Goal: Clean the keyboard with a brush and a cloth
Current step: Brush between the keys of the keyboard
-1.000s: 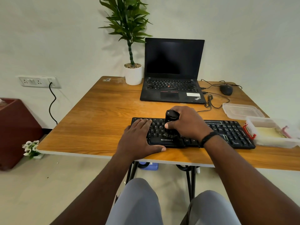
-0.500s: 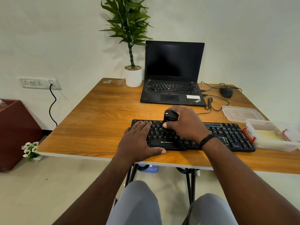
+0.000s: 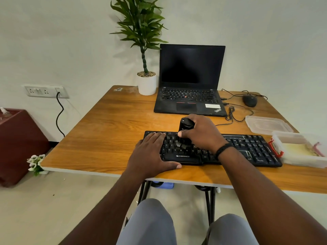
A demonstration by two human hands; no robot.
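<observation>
A: Head cam, where's the flat black plastic keyboard (image 3: 247, 149)?
B: Near front edge of the wooden table (image 3: 106, 138), w/ left hand (image 3: 150, 156) flat on its left end, fingers spread.
A: Right hand (image 3: 201, 135)?
B: Fingers wrapped round a black upright brush (image 3: 184, 127), bristles on mid keys.

One head-worn, wide-angle view looks forward and down from above the seated person's lap, facing the wall across the table (image 3: 109, 138). The table's near edge lies close below; its far edge, where the laptop (image 3: 191, 80) stands, is farther off. Straight lines bow toward the frame's borders.
</observation>
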